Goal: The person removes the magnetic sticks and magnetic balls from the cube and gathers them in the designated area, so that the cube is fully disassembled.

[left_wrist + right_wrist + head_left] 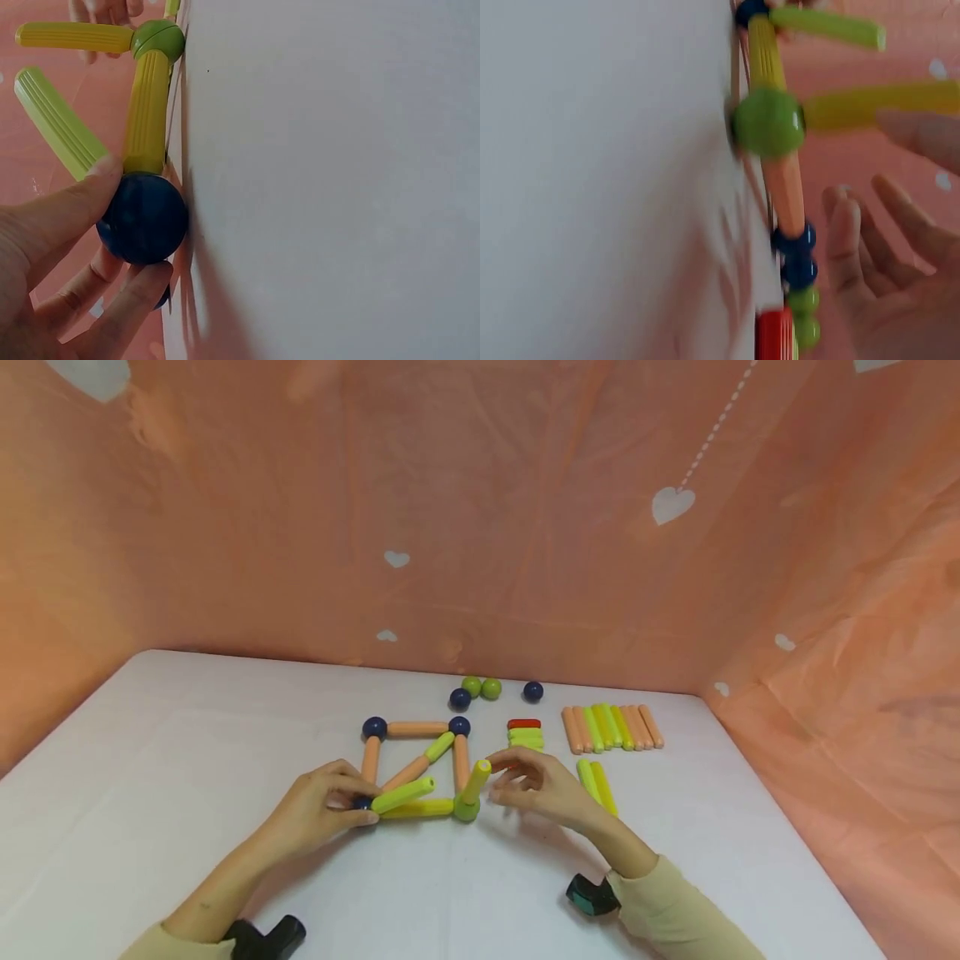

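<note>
A flat frame of rods and balls lies on the table. With thumb and fingers my left hand (318, 806) pinches the dark blue ball (146, 219) at its near left corner. From that ball a light green rod (60, 124) sticks up at a slant, and a yellow rod (146, 112) runs to the green ball (467, 810). Another yellow rod (477, 781) rises from the green ball. Just right of it is my right hand (543, 789), fingers loosely bent and holding nothing; whether a fingertip touches the rod I cannot tell. A diagonal orange rod (407, 773) crosses the frame.
Loose green and dark blue balls (533, 692) lie at the back. Short rods, one a red rod (524, 723), sit behind my right hand. Farther right lie a row of orange and yellow-green rods (611, 727) and two separate rods (597, 785). An orange cloth (480, 527) hangs behind.
</note>
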